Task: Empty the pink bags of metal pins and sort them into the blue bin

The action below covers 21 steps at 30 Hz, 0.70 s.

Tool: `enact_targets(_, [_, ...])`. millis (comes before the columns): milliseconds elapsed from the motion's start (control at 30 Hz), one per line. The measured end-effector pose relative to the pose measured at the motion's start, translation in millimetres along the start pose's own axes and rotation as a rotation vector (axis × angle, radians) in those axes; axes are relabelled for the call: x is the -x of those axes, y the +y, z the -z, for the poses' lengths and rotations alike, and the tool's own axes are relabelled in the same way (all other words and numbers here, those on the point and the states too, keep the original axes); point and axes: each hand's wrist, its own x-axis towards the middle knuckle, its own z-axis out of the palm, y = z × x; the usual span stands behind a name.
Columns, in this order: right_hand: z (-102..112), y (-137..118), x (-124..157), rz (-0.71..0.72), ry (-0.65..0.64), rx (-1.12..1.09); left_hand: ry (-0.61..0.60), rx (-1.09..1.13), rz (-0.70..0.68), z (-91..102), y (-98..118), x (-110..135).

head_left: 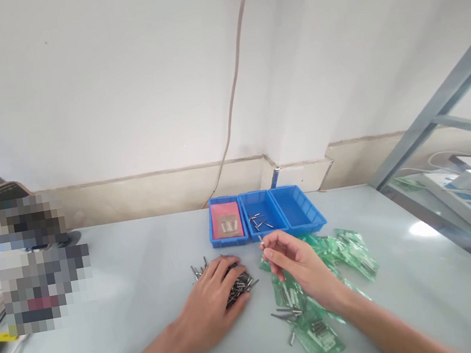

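Spread over a pile of small dark metal pins, my left hand rests with its fingers apart. The hand covers part of the pile. To the right, my right hand pinches one slim metal pin between thumb and fingertips, just in front of the blue bins. Under and around that hand lie several green plastic bags with pins inside. A few loose pins lie beside the bags. In the middle blue bin are several scattered pins.
The left blue bin holds a pink sheet and a clear bag of small parts. Joined on the right stands another blue bin. Grey metal frames flank the table; a wall closes off the back.
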Motion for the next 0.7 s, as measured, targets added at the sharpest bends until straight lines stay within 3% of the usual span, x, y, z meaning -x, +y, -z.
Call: enact_targets(700, [-2.4,0.6,0.0,0.043,0.118,0.101,0.024,0.007,-0.014,0.3,0.3,0.7])
